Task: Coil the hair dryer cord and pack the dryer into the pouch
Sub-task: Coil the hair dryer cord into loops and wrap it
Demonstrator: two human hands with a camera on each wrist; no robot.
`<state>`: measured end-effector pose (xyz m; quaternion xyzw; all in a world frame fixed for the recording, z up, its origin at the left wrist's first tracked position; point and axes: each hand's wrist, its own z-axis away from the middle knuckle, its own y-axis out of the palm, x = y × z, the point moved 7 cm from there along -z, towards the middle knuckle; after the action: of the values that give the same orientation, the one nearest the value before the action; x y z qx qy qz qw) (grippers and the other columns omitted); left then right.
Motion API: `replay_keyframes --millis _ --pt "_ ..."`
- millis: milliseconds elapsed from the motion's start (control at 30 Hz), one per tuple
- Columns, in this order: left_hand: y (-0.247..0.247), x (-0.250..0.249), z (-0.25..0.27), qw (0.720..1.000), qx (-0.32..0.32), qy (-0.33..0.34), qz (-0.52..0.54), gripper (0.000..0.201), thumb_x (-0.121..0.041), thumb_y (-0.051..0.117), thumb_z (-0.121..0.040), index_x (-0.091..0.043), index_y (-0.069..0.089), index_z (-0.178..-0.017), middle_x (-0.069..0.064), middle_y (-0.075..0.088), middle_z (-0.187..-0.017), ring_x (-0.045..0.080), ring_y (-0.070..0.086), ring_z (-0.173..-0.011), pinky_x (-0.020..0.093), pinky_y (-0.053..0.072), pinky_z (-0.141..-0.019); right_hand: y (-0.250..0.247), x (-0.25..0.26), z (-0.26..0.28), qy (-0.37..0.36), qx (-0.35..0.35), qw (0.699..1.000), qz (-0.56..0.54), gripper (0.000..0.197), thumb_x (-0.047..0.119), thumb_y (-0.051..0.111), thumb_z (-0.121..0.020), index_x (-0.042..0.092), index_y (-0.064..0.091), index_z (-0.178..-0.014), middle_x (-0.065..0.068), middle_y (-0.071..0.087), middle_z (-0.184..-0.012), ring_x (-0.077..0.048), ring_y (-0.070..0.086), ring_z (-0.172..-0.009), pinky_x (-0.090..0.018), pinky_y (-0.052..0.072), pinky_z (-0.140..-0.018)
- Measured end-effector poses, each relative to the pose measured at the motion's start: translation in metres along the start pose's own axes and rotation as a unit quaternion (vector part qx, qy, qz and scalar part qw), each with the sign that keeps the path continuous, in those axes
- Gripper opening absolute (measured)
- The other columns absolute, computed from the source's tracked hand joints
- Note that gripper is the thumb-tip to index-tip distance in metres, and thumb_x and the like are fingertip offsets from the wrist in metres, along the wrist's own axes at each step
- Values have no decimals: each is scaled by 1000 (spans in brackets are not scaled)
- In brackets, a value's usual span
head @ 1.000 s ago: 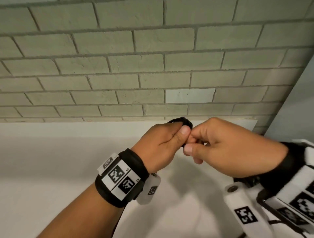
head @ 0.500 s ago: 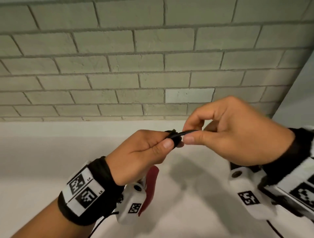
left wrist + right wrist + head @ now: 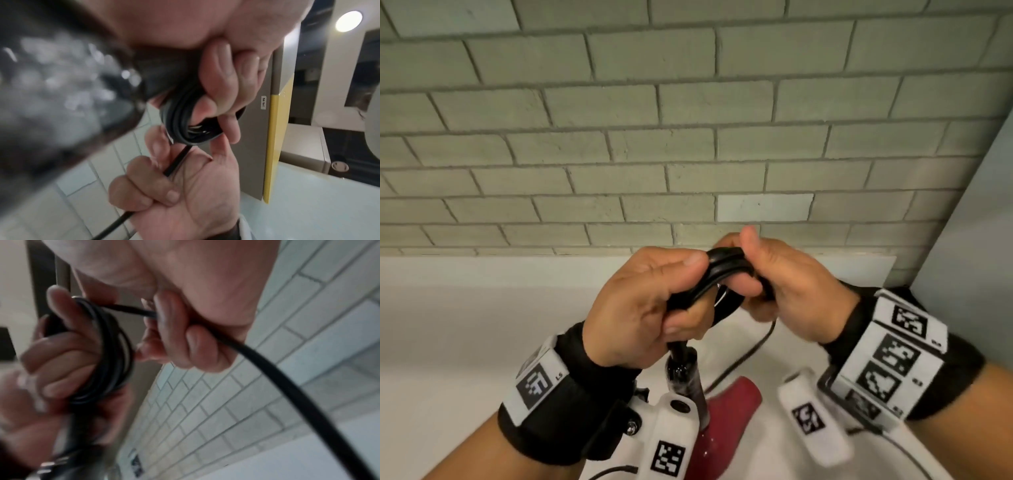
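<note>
1. Centre of the head view: left hand point(image 3: 640, 308) curled round tight loops of smooth black rubbery cord point(image 3: 722, 265), thumb pressing the bundle against the fingers.
2. Just right of it: right hand point(image 3: 787, 291) closed on the same cord, thumb up, fingers wrapped round the free strand trailing down and out of its palm.
3. Left wrist view, centre: several round loops stacked side by side, glossy, pinched between left fingertips point(image 3: 218, 91); single thin strand running down through the right fist.
4. Lower centre of the head view: hair dryer point(image 3: 726, 411), glossy dark red plastic body with a shiny black neck, hanging below the left hand, partly hidden by the white wrist camera point(image 3: 667, 442).
5. Background: matt pale brick wall point(image 3: 619, 154) across the upper frame, smooth white counter point(image 3: 465, 325) beneath.
</note>
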<state>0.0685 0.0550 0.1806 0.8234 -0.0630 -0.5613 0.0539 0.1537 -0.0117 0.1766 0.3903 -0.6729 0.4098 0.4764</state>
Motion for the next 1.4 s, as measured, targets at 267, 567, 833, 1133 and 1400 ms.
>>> replay_keyframes --millis 267,567,833,1133,1400 --pt "23 4 -6 998 28 3 56 41 -32 46 -96 6 60 -93 -4 42 -46 16 29 -35 48 21 -48 -4 -7 -2 36 -202 962 -178 36 35 57 -73 17 47 -43 2 37 -38 -21 37 -50 -42 33 -63" --pt "10 -8 -23 987 -30 33 157 55 -33 34 -98 12 50 -124 -7 40 -51 11 22 -41 30 28 -54 -14 -26 -9 9 -160 975 -155 44 51 51 -89 8 57 -85 -17 42 -64 -18 32 -38 -25 26 -43" --pt "-31 -17 -31 980 -152 57 113 56 -42 25 -102 1 53 -127 -9 39 -55 6 35 -43 23 38 -58 -4 -45 12 86 -64 983 148 23 29 44 -101 23 65 -109 -1 63 -60 -16 51 -40 -27 45 -46" --pt "-42 4 -28 949 -267 89 -140 40 -34 40 -99 -5 58 -119 -2 48 -63 15 43 -55 30 41 -61 14 -37 23 129 22 965 226 35 31 39 -103 17 62 -82 6 52 -54 -3 43 -39 -21 41 -48" --pt "-40 13 -28 923 -303 121 -204 26 -31 39 -100 -22 63 -103 -1 49 -61 14 48 -59 34 41 -68 -8 -35 24 113 -94 941 305 50 40 49 -97 3 71 -72 21 52 -37 1 52 -42 -9 41 -52"
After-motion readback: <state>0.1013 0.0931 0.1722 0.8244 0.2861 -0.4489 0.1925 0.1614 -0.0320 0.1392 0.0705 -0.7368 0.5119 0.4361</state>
